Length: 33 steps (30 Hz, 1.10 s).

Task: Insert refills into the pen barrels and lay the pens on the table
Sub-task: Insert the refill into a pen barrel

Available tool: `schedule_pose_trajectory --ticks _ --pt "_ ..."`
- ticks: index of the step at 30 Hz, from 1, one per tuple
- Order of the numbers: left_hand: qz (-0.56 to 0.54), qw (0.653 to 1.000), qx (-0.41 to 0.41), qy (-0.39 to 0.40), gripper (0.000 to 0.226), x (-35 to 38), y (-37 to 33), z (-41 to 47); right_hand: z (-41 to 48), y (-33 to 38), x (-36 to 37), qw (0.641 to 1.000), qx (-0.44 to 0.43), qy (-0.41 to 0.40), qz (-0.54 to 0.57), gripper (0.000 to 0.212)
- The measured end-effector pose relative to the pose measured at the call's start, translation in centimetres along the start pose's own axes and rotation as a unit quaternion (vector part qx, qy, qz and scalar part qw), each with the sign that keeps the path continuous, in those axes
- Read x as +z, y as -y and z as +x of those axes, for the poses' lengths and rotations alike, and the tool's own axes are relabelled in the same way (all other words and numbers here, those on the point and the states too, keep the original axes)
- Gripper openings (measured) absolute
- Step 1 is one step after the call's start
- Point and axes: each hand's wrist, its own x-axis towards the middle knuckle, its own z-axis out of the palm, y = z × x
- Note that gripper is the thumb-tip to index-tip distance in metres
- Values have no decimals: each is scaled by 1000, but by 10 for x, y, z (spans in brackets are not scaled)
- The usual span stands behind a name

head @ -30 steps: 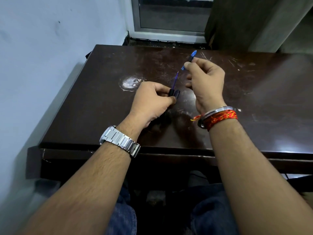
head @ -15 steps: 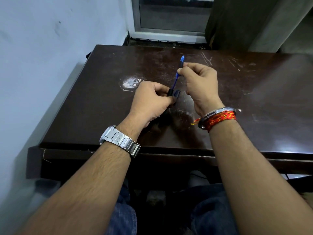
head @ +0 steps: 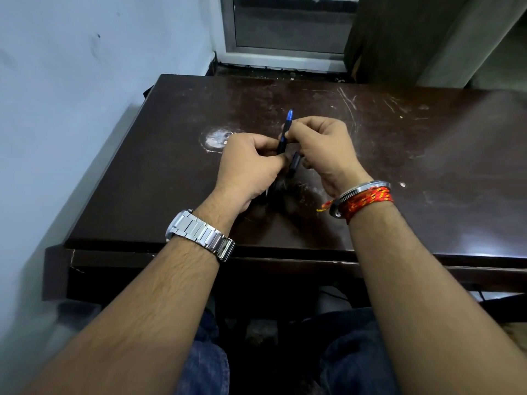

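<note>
- Since a second ago the refill (head: 284,134) has come down lower and now stands steeper. The right hand (head: 325,149) has closed in on the left hand (head: 251,169) and is just beside it.
- The refill is held in the air over the middle of the table (head: 427,172), between the two hands.
- Its long axis runs from the left fingers (head: 268,143) up and away from the person, leaning slightly right. The bright blue end points up and away; the lower end is hidden among the left fingers.
- The right fingers (head: 302,128) pinch the refill's upper shaft, just below the blue end.
- The left fingers are curled tight round dark barrels (head: 295,163). One dark end shows between the hands; I cannot tell how many are held.
- The step in hand looks like feeding the refill into a barrel, partway done. How deep it sits is hidden.
- The next move probably calls for a push straight along the refill's own axis, with the barrel kept steady and in line. The right fingers would need to re-grip higher as the shaft sinks.
- Pressure from the side could bend so thin a refill.
- Laying the pen on the table is not yet done.
</note>
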Motion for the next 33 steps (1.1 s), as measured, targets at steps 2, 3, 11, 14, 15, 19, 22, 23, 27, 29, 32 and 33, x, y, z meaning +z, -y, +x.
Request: schedule_pose_trajectory --ticks 2,3,11,14,15,19,22,23,27,29,32,33 --pt "3 1000 -1 -2 17 0 0 -1 0 0 -1 1000 -3 -5 0 20" --pt "6 1000 0 -6 19 0 -1 -1 -1 -1 -1 1000 -8 -9 -3 20" --pt "2 1000 -9 -14 15 1 1 1 -2 0 3 997 -25 -49 51 32" --pt "15 1000 11 -19 7 0 0 0 -4 -3 4 996 -39 -28 71 45" --pt "15 1000 11 -23 8 1 0 0 -4 -4 4 997 -40 -27 65 46" --pt "-12 1000 8 -20 25 0 -1 1 -1 -4 6 997 -20 -41 63 37" --pt "-31 999 5 -29 24 0 0 0 0 -5 5 997 -21 -38 69 36" --pt "-39 999 4 -32 22 0 -1 0 -1 -6 4 997 -22 -37 71 35" --pt "-67 997 -22 -36 13 2 -5 1 0 -5 2 997 -26 -36 70 33" --pt "-59 997 -29 -41 15 2 -4 1 1 -5 2 997 -26 -40 60 32" --pt "-56 997 -24 -46 23 1 -4 0 1 -6 4 997 -24 -44 52 30" --pt "-58 997 -19 -46 26 0 -4 0 1 -5 4 997 -24 -46 53 29"
